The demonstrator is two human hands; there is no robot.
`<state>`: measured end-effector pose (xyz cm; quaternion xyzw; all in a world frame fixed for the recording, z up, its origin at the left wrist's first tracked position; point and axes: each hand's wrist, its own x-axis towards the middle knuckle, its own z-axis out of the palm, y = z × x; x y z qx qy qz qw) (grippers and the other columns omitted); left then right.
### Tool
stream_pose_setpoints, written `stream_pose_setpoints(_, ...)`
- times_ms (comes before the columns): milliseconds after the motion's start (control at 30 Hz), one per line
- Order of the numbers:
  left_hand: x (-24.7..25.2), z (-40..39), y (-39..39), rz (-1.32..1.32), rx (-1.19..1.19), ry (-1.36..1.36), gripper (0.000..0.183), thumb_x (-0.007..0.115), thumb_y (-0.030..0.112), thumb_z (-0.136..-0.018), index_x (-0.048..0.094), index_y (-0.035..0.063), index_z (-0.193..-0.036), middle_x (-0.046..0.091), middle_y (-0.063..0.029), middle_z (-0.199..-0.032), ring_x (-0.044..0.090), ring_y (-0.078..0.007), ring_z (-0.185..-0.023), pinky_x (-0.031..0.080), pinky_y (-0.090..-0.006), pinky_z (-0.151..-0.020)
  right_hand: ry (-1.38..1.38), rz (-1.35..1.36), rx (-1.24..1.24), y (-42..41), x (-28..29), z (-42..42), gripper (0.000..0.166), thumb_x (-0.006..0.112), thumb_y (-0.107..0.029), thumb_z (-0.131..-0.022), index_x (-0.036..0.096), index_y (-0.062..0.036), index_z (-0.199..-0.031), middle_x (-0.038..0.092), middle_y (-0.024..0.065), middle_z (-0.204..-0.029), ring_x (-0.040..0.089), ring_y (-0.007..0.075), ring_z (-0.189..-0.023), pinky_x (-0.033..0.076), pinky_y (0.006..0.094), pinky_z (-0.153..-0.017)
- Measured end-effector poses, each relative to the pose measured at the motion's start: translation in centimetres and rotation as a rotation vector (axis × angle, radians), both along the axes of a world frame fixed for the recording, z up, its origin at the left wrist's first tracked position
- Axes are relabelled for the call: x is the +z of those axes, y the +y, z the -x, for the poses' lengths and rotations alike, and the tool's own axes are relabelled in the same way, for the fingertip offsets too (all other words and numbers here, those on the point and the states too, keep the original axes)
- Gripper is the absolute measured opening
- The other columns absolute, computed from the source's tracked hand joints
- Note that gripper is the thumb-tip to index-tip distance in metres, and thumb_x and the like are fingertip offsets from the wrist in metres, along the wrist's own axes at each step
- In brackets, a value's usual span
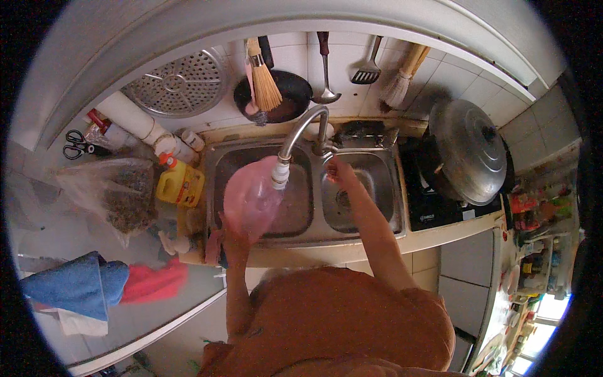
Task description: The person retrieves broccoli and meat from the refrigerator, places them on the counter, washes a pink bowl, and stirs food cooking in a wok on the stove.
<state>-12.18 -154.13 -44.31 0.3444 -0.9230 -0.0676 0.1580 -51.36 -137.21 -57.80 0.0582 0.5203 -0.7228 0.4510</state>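
Note:
My left hand (pixel 235 238) grips the near rim of a pink plastic basin (pixel 249 200), which is tilted over the larger left bowl of a steel double sink (pixel 297 207). The white nozzle (pixel 280 175) of a curved metal faucet (pixel 301 123) hangs at the basin's right side. My right hand (pixel 341 173) is at the foot of the faucet, just below its handle (pixel 326 149), over the smaller right bowl. Its fingers look curled; whether they grip the handle is unclear. A pink cloth (pixel 213 247) hangs over the sink's front edge beside my left wrist.
Left of the sink stand a yellow detergent bottle (pixel 181 181) and a plastic bag (pixel 127 193). A lidded wok (pixel 466 151) sits on the black cooktop (pixel 426 212) at right. A frying pan (pixel 297 94), ladle (pixel 325 96), slotted turner (pixel 366 73) and brushes hang behind.

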Motion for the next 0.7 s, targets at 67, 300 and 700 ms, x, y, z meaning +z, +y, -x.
stream_pose_setpoints(67, 4.6, 1.1, 0.7, -0.247, 0.175, -0.298, 0.067, 0.057, 0.017, -0.086, 0.032, 0.0013, -0.146, 0.032, -0.0204, -0.151, 0.054, -0.0343, -0.119, 0.051, -0.0382, -0.092, -0.059, 0.087, -0.050, -0.9, 0.6, 1.6, 0.037, 0.055, -0.044, -0.094, 0.058, -0.0083, -0.088, 0.060, 0.0059, -0.074, 0.056, 0.0170, -0.057, 0.051, 0.0329, -0.051)
stream_pose_setpoints(300, 2.8, -2.1, -0.4, -0.574, 0.381, 0.300, 0.070, 0.052, 0.005, -0.085, 0.025, 0.0033, -0.149, 0.041, -0.0149, -0.146, 0.048, -0.0316, -0.125, 0.046, -0.0403, -0.098, 0.434, -0.015, 0.329, -5.5, 9.8, -4.2, 0.047, 0.052, -0.047, -0.095, 0.061, -0.0044, -0.113, 0.065, 0.0081, -0.095, 0.063, 0.0202, -0.084, 0.054, 0.0343, -0.074)
stream_pose_setpoints(700, -11.9, -5.6, 0.6, -1.592, 0.228, 0.275, 0.045, 0.065, 0.025, -0.088, 0.054, 0.0039, -0.127, 0.062, -0.0087, -0.114, 0.061, -0.0216, -0.090, 0.052, -0.0362, -0.072, 0.433, -0.061, 0.302, 1.0, 18.4, -11.7, 0.072, 0.018, -0.060, -0.100, 0.057, -0.0030, -0.120, 0.064, 0.0074, -0.107, 0.059, 0.0185, -0.101, 0.046, 0.0347, -0.095)
